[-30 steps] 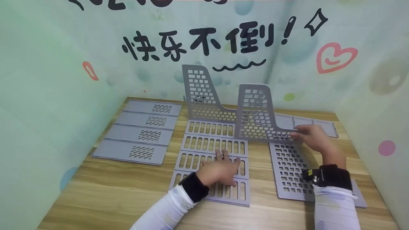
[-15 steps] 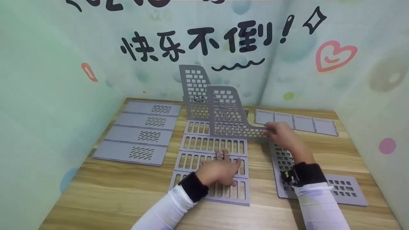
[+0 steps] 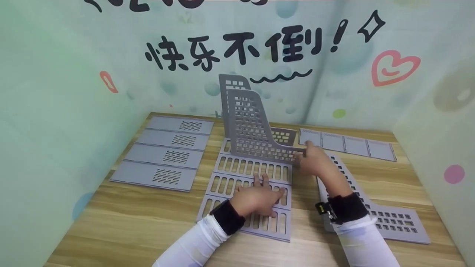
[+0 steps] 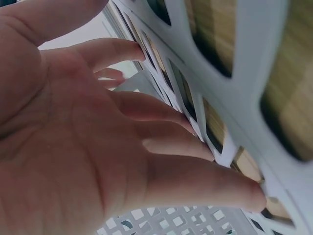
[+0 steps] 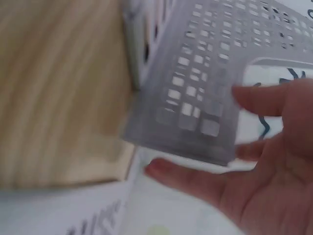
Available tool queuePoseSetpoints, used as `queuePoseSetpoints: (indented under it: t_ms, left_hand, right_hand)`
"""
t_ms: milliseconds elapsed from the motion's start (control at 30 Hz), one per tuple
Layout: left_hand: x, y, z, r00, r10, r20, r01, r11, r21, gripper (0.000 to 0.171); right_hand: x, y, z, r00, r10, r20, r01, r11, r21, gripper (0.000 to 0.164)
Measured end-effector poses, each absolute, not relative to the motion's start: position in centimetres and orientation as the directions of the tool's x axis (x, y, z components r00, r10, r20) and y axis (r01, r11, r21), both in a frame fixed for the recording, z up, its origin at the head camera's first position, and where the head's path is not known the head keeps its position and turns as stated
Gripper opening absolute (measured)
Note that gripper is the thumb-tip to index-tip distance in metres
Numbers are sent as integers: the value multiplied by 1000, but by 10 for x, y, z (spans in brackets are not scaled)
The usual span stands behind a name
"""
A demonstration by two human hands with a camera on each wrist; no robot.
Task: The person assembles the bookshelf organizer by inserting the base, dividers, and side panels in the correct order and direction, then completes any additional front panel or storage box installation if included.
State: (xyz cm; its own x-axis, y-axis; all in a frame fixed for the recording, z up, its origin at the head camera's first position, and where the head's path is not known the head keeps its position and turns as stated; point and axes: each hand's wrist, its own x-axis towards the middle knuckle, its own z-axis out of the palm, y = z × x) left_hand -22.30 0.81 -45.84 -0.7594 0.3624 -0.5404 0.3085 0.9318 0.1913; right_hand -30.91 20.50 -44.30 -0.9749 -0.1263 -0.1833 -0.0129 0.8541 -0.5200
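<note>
A grey slotted panel (image 3: 237, 175) lies on the wooden table, and my left hand (image 3: 256, 200) rests on it with spread fingers. In the left wrist view, the fingertips (image 4: 252, 193) touch its bars. My right hand (image 3: 317, 165) holds a tall L-shaped grey side panel (image 3: 252, 126) upright by its low end, over the slotted panel's far part. The right wrist view, somewhat blurred, shows the fingers (image 5: 259, 100) around that end. Partly hidden behind it stands a matching side panel (image 3: 223, 100). Whether the held panel's lower edge is seated cannot be told.
A grey folding panel with hatched vents (image 3: 148, 154) lies at the left. A narrow segmented strip (image 3: 347, 144) lies at the back right. Another L-shaped perforated panel (image 3: 397, 218) lies flat under the right forearm. Printed cloth walls (image 3: 207, 104) border the table.
My right hand has carried the L-shaped side panel leftward until it overlaps the standing one in view. My left hand has stayed on the slotted panel.
</note>
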Motion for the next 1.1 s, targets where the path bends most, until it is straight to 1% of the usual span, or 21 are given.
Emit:
queuePoseSetpoints:
  t_ms: [67, 133, 233, 300, 367, 467, 567, 633, 700, 767, 833, 900, 933, 1000, 1100]
  left_hand:
    - [-223, 8, -459, -760, 358, -543, 307, 933, 186, 89]
    - [-223, 8, -460, -758, 366, -540, 323, 930, 177, 89]
    - [-225, 8, -459, -749, 384, -539, 347, 922, 175, 87]
    - [-225, 8, -460, -742, 396, -542, 360, 916, 176, 87]
    - [-225, 8, -461, -738, 401, -544, 369, 913, 173, 87]
    - [-225, 8, -463, -732, 412, -543, 385, 907, 169, 87]
    - [-226, 8, -465, -732, 409, -545, 391, 907, 157, 87]
    - [-225, 9, -466, -732, 406, -548, 391, 908, 150, 87]
    - [-223, 9, -467, -736, 398, -548, 381, 912, 150, 88]
    - [-222, 8, -467, -742, 391, -545, 365, 917, 161, 89]
    - [-222, 7, -467, -749, 381, -542, 340, 923, 180, 90]
    - [-222, 6, -467, -756, 373, -538, 324, 927, 188, 90]
    - [-222, 6, -466, -758, 370, -537, 318, 929, 191, 91]
    - [-222, 6, -466, -762, 367, -534, 313, 930, 192, 90]
    - [-223, 6, -465, -762, 368, -533, 316, 930, 190, 89]
  right_hand:
    - [-307, 208, -440, -978, -105, -180, 3, 857, -515, 72]
    - [-305, 210, -438, -976, -127, -175, -12, 839, -543, 69]
    - [-306, 209, -440, -965, -216, -150, -85, 797, -598, 65]
    - [-306, 207, -443, -946, -277, -167, -98, 736, -670, 65]
    - [-306, 207, -447, -929, -319, -186, -83, 671, -736, 69]
    - [-307, 208, -449, -887, -384, -256, 17, 526, -850, 81]
    - [-308, 212, -450, -845, -448, -292, 81, 432, -898, 93]
    - [-308, 215, -450, -827, -475, -302, 92, 415, -905, 97]
    - [-307, 221, -449, -822, -479, -307, 77, 441, -894, 97]
    - [-306, 229, -446, -838, -454, -303, 25, 523, -852, 93]
    - [-304, 241, -441, -867, -404, -292, -52, 656, -753, 88]
    - [-302, 255, -435, -896, -331, -297, -80, 777, -624, 84]
    - [-301, 263, -433, -907, -288, -308, -72, 825, -560, 84]
    - [-300, 278, -431, -908, -209, -364, -11, 878, -478, 92]
    - [-299, 298, -433, -868, -116, -482, 102, 910, -403, 112]
